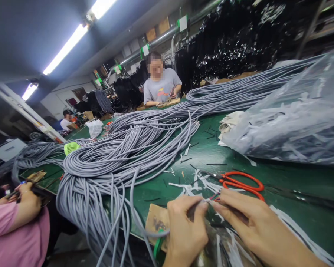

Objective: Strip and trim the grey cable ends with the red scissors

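My left hand [185, 228] is closed around the end of a grey cable [153, 233] that loops up from the table edge. My right hand [245, 218] pinches the thin coloured wires [215, 197] sticking out of that cable end, just right of my left thumb. Both hands hover over the near edge of the green table [211, 152]. Red-handled scissors [241, 182] lie on the table just beyond my right hand. Strips of white cut sheath [189, 187] are scattered around them.
A big heap of grey cables [122, 148] covers the table's left and middle. A clear plastic bag of scraps [295, 118] lies at the right. A person in pink [19, 226] works at the left; another in grey [160, 87] sits at the far side.
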Demonstrator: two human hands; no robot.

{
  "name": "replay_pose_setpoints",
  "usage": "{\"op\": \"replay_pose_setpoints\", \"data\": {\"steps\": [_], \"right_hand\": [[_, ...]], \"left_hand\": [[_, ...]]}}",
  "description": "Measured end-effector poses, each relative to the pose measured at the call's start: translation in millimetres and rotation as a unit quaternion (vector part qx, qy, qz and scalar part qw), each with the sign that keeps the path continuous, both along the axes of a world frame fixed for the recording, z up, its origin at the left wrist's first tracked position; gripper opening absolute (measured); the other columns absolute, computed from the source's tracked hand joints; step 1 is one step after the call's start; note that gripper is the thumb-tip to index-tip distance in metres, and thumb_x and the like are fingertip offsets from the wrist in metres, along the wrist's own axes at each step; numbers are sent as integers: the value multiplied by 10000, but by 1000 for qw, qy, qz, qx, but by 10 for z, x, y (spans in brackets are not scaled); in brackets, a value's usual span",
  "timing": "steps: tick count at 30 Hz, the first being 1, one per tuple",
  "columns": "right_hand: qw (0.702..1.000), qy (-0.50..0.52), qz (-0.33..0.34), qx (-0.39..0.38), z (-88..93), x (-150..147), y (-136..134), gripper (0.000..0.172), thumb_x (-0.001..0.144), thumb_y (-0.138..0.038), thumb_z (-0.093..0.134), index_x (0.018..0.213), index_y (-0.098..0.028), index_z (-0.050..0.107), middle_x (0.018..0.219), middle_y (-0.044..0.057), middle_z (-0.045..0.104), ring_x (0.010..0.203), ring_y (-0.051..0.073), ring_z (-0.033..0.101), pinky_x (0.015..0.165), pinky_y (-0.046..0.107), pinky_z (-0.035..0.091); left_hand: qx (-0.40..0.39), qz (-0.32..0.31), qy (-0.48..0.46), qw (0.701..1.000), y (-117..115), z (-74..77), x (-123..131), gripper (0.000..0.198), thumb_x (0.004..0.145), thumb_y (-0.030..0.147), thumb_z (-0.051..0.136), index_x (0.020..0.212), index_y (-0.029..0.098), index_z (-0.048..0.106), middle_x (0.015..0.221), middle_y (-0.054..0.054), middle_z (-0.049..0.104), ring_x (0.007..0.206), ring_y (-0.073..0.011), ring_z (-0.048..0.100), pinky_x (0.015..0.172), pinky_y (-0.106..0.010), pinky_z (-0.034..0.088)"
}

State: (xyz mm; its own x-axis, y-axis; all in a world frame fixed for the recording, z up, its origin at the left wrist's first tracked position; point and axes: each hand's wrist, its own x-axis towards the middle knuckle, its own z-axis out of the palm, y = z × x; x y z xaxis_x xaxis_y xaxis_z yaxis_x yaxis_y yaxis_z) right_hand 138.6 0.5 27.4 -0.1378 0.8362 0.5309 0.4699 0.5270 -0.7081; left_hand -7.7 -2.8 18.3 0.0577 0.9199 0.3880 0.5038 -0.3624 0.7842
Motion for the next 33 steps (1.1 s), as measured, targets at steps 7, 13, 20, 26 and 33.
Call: {"op": "replay_pose_setpoints", "data": {"steps": [7, 13, 20, 26, 33], "right_hand": [[999, 17, 26, -21, 23, -38, -54, 404, 917, -407, 472, 580, -225, 600, 542, 18, 617, 478, 154, 584, 443, 232, 477], [992, 48, -116, -11, -73, -7, 47, 350, 794, -560, 613, 731, -216, 632, 621, 18, 671, 500, 172, 633, 446, 239, 518], [936, -196, -83, 281, -92, -13, -44, 384, 939, -72, 302, 826, -190, 650, 664, 37, 709, 526, 148, 659, 488, 248, 483], [918, -263, -37, 296, 40, 105, -11, 352, 829, 0, 337, 719, -209, 598, 609, 19, 637, 510, 151, 574, 491, 277, 430], [968, -173, 28, 178, -2, 337, 134, 402, 864, -42, 321, 643, -213, 609, 532, 12, 566, 468, 130, 513, 471, 252, 366]], "left_hand": [[60, -6, 59, 996, 52, 74, 12, 259, 838, 44, 516, 811, 144, 753, 701, -73, 710, 642, -205, 652, 598, -268, 472], [35, -44, 37, 998, 68, 54, 6, 243, 875, 78, 529, 866, 146, 762, 729, -74, 699, 638, -187, 624, 588, -250, 456], [64, -42, 41, 996, 53, 32, -6, 278, 875, 33, 504, 921, 139, 757, 789, -90, 715, 720, -199, 665, 658, -251, 494], [65, -95, 154, 981, 61, 66, 38, 353, 856, 22, 419, 767, 135, 741, 716, -105, 687, 650, -217, 621, 604, -285, 489], [-32, -211, -34, 976, 75, 146, -75, 410, 917, 442, 555, 751, 155, 796, 616, -86, 676, 576, -186, 577, 553, -268, 429]]}}
